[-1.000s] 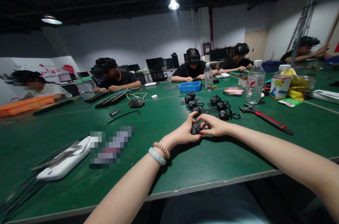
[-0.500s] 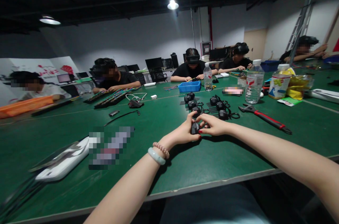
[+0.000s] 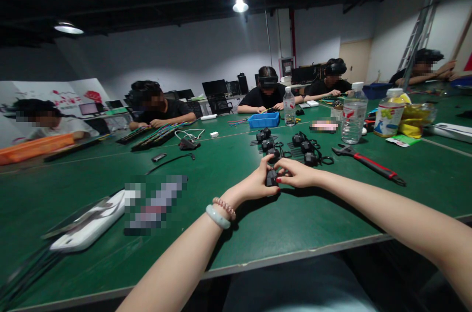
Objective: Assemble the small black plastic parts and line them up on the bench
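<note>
Hands hold a black part, tabletop between them and the near edge.

Under the metal-headed wrench lies a smooth, softly shining green tabletop, with a glossy clear-plastic bottle behind the wrench and a black part of plastic look to its left.

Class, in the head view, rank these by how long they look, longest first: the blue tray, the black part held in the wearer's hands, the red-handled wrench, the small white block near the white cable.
1. Red-handled wrench
2. Blue tray
3. Held black part, partly hidden
4. Small white block
</note>
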{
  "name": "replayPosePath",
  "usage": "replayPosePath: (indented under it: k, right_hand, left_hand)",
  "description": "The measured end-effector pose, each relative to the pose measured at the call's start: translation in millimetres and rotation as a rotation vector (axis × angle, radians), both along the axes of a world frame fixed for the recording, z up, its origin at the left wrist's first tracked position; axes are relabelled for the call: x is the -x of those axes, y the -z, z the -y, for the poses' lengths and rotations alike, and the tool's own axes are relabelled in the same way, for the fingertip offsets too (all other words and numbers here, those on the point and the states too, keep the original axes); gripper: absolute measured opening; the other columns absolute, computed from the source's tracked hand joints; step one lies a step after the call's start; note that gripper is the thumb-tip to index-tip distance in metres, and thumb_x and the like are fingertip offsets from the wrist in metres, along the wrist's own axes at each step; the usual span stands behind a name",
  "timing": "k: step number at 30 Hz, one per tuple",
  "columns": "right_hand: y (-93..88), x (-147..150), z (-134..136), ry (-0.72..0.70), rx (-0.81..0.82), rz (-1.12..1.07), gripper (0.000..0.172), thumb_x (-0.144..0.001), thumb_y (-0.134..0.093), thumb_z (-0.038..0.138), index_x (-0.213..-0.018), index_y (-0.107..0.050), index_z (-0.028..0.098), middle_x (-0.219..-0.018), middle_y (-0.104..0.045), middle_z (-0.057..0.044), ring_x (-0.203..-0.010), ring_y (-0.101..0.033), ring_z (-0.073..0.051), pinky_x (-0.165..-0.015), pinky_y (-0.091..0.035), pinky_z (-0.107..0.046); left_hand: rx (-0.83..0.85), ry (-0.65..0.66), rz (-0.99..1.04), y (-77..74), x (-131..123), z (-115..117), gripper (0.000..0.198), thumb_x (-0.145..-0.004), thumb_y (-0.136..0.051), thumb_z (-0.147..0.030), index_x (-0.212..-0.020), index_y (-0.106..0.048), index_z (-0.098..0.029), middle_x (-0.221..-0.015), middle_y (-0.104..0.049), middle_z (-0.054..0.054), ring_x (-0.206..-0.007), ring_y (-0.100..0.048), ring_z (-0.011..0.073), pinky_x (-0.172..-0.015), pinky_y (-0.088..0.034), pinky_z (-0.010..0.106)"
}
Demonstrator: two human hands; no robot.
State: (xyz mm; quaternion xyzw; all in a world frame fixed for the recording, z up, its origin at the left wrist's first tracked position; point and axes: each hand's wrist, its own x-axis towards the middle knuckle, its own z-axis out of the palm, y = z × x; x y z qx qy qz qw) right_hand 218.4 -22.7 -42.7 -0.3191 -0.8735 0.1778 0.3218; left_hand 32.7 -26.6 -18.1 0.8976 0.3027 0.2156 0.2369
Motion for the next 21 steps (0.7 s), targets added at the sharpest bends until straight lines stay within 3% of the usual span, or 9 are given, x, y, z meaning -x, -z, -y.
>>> replayPosePath:
  k: [21]
  right_hand:
    - [-1.0, -0.8, -0.5, -0.019, 0.035, -0.018, 0.027, -0.072, -0.053, 0.029, -0.096, -0.049, 0.017, -0.091, -0.048, -0.005, -0.075, -0.051, -0.013, -0.064, -0.044, -0.026]
  left_hand:
    - [0.012, 0.009, 0.003, -1.8, -0.4, 1.3, 0.085, -0.061, -0.058, -0.021, -0.126, -0.003, -0.022, -0.095, -0.044, 0.004, -0.078, -0.05, 0.0137, -0.072, -0.042, 0.031]
